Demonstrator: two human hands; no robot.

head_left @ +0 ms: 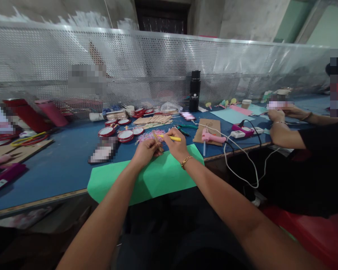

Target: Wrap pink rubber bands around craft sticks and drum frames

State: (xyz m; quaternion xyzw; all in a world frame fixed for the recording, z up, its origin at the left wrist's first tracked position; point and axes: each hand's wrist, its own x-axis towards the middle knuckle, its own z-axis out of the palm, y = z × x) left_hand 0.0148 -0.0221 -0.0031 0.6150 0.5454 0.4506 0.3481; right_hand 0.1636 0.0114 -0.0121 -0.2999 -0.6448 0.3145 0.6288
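Note:
My left hand (pixel 148 150) is closed around a flat wooden stick (pixel 155 137) that points upward from the fingers. In my right hand (pixel 175 143) a yellow pen (pixel 171 138) is gripped like a writing tool, its front end close to the stick. Whether its tip touches the wood I cannot tell. Both hands are over a green sheet (pixel 160 180) that hangs over the table's front edge. Just behind them lies a heap of thin pink and purple strands (pixel 146 135).
Small red-rimmed drums (pixel 125 135) and wooden sticks (pixel 154 120) lie behind my left hand. To the right are green-handled pliers (pixel 189 126), a pink glue gun (pixel 212 137) on cardboard, white cables and a power strip (pixel 242 130). A black bottle (pixel 195 92) stands behind; a co-worker sits at right.

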